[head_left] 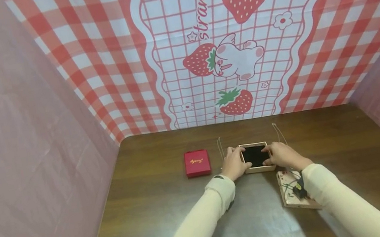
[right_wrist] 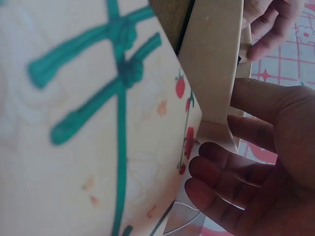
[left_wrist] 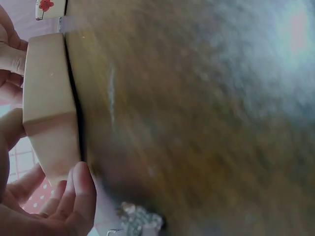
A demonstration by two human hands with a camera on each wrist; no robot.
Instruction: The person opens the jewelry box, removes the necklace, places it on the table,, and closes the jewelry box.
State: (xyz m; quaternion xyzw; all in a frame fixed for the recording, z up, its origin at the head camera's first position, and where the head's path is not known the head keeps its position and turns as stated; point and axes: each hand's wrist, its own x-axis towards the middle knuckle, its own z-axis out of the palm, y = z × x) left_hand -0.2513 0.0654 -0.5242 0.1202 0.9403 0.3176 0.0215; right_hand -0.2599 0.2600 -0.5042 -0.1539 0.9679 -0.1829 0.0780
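An open cream jewelry box (head_left: pixel 260 169) lies on the table with a black pad (head_left: pixel 255 155) inside. My left hand (head_left: pixel 234 164) grips its left side. The thumb crosses the rim while other fingers touch the outer wall, as the left wrist view shows. At the opposite side my right hand (head_left: pixel 283 154) holds the box, thumb and forefinger reaching over onto the pad. Its remaining fingers curl outside, near the wall. The floral lid (head_left: pixel 288 190), tied with green cord (right_wrist: pixel 120 147), lies under my right forearm.
A red box (head_left: pixel 197 163) with gold lettering stands left of my hands. One thin chain (head_left: pixel 220 147) lies beside my left hand, another chain (head_left: pixel 279 133) behind my right. A glittering ornament (left_wrist: pixel 138 219) shows in the left wrist view. Strawberry-print cloth (head_left: pixel 221 79) hangs behind the table (head_left: pixel 152 208).
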